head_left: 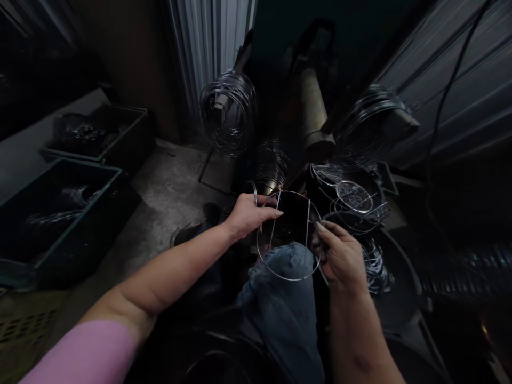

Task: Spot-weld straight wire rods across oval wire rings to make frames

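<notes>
A round wire ring (288, 275) with two straight cross wires hangs above my knee in blue jeans (285, 298). My left hand (251, 214) is closed on the ring's upper left rim, fingers pointing right, close to a machine's metal head (276, 186). My right hand (341, 255) is closed on the ring's right rim, thumb and fingers pinching the wire. A pink sleeve (84, 354) covers my left upper arm.
Wire coils hang on spindles at the back (229, 111) and right (370, 120). A dark bowl (352, 200) holds finished wire pieces. Two green crates (60, 213) with dark contents stand at the left on the concrete floor (168, 186). A black cable (440, 106) hangs at the right.
</notes>
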Available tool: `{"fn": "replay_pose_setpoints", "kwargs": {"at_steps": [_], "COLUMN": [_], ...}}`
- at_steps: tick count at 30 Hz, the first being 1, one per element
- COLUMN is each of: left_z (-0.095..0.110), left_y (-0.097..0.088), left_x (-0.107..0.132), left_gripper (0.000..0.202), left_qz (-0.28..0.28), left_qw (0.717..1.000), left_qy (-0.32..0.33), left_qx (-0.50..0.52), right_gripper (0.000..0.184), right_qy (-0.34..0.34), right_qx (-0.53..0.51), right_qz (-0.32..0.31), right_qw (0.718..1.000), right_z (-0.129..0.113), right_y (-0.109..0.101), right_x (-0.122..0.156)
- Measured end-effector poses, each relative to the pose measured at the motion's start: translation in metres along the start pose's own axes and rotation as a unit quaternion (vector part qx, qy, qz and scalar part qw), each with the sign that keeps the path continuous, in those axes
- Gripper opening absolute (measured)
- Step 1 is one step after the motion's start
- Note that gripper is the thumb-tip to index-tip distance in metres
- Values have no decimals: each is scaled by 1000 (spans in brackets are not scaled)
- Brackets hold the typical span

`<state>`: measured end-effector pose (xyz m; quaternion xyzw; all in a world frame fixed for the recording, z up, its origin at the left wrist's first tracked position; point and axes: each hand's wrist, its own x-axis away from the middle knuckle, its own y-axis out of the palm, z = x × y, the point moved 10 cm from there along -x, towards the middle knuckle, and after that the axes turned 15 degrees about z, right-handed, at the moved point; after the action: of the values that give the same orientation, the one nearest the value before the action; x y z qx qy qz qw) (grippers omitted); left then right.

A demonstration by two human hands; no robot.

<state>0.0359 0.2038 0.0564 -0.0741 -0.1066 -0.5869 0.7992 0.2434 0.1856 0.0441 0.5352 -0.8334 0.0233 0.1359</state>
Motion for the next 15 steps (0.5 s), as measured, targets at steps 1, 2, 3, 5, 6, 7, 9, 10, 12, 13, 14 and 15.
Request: {"fn": "replay_pose_setpoints", "kwargs": {"at_steps": [1,2,3,5,6,7,9,10,12,13,14,15], "left_z": [0,0,0,0,0,1,-2,-6,-18,-27,-36,-45], "left_y": [2,4,5,7,8,8,7,5,-5,-14,-24,-35], "left_x": [-1,-3,-4,-4,-4,-4,-1,2,9,13,19,25], "left_gripper": [32,31,31,29,29,28,29,30,36,39,41,42], "left_qz": [-2,-4,-7,-13,-15,-19,-29,-35,-36,-27,-14,-2], "left_qw": [1000,1000,1000,1000,1000,999,999,999,999,999,999,998], "left_qy": [-4,-7,-10,-8,-3,3,11,9,-8,-22,-38,-55], "left_qx": [1,2,6,18,26,34,38,36,33,31,31,30], "right_gripper": [32,33,34,36,36,36,35,34,35,35,36,37], "right_qy": [0,1,3,14,20,23,24,20,10,3,-7,-18], "right_qx": [-3,-3,-1,2,1,-2,-8,-10,-13,-15,-16,-9], "right_qz": [4,9,14,25,28,30,27,26,27,28,29,28], "right_qw": [1000,1000,1000,1000,999,999,999,999,1000,999,999,999], "right_z": [-2,-4,-4,-3,-3,-2,0,1,2,2,2,3], "right_y": [0,0,-1,-3,-4,-5,-6,-5,0,4,10,16], "right_x": [-2,-4,-5,-7,-6,-6,-4,-3,-2,-3,-5,-9]}}
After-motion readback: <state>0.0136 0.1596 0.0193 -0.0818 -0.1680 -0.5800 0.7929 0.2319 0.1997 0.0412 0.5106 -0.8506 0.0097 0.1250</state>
